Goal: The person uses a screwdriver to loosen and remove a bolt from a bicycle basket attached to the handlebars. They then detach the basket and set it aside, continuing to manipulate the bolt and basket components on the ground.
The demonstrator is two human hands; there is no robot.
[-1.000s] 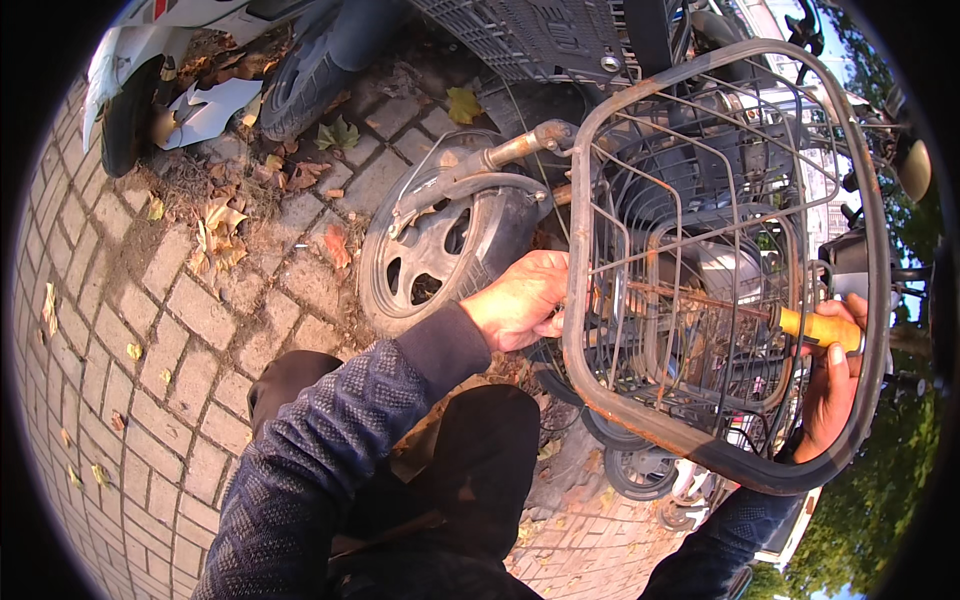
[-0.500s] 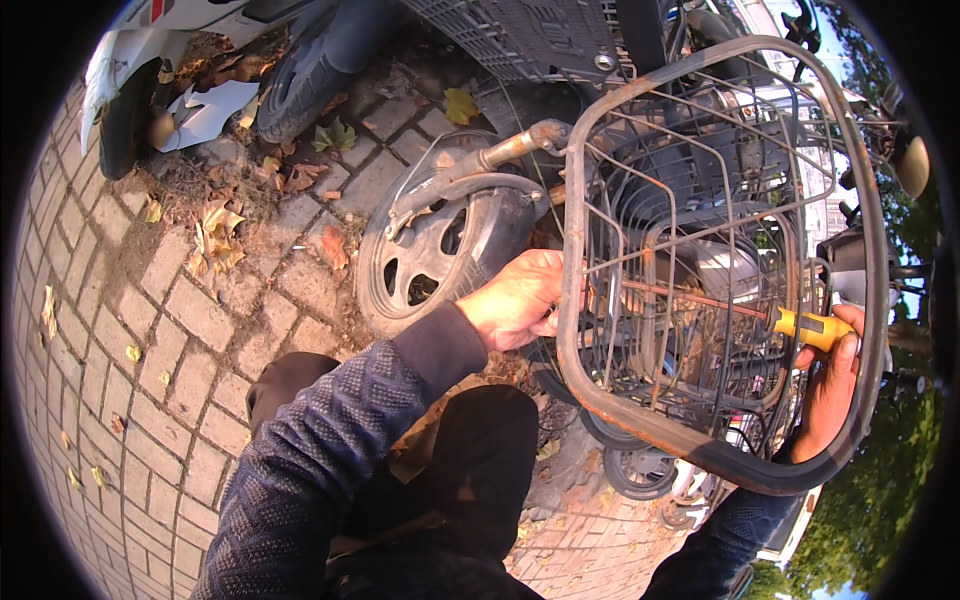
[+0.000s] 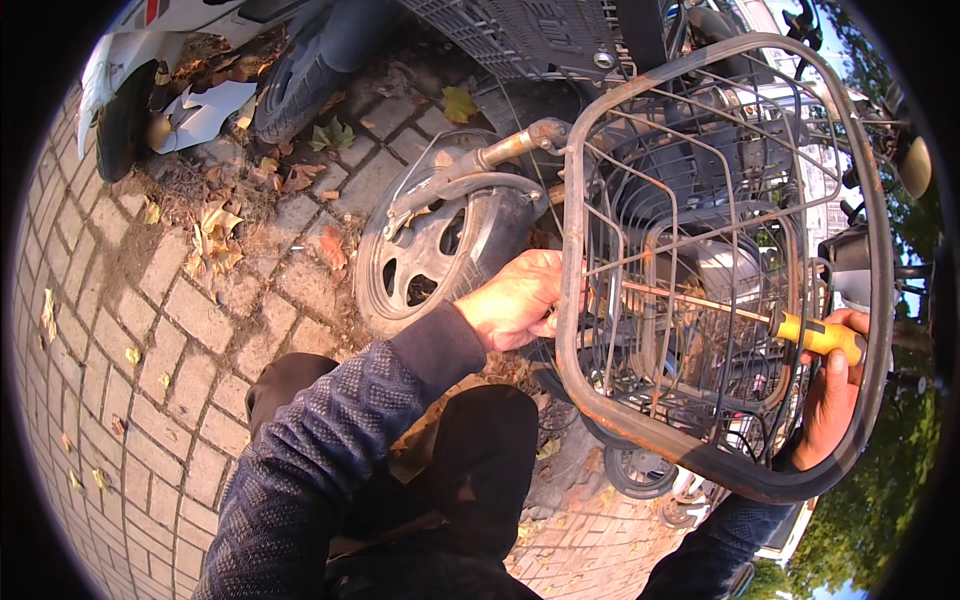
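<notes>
Two hands are at work on a rusty wire basket (image 3: pixel 725 270) fixed over the front wheel (image 3: pixel 440 250) of a scooter that stands on brick paving (image 3: pixel 150 330) scattered with dry leaves (image 3: pixel 215 225). The left hand (image 3: pixel 515 300) is closed against the basket's outer wall, fingers curled in at the wire, seemingly to steady it or hold a fastener from behind; what it pinches, if anything, is hidden. The right hand (image 3: pixel 835 395) reaches in from the far side, its grip wrapped firmly round the yellow handle of a screwdriver (image 3: pixel 745 310), whose long shaft runs across the inside of the basket toward the wall where the left hand sits. That line suggests the tool is aimed at a screw in the wall, one hand bracing while the other turns. A dark-sleeved forearm (image 3: pixel 340 430) comes up from below, and more parked scooters crowd close behind.
</notes>
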